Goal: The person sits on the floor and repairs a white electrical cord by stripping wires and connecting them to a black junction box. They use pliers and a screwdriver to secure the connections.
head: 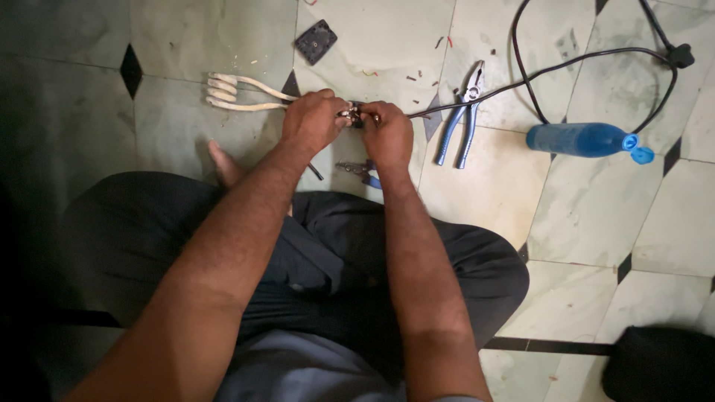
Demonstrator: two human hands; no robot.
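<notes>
My left hand (313, 120) grips the near end of a white coiled heating element (227, 93) that lies on the tiled floor, its coil pointing left. My right hand (387, 134) pinches the small metal terminals (353, 114) between the two hands, where a black cable (566, 65) joins the element. The fingertips of both hands meet over that joint and hide most of it. I sit cross-legged in dark trousers, arms stretched forward.
Blue-handled pliers (460, 119) lie just right of my right hand. A second small blue-handled tool (361, 170) lies below my hands. A blue plastic bottle (585, 140) lies on its side at right. A black square cover (316, 42) and wire scraps sit farther ahead.
</notes>
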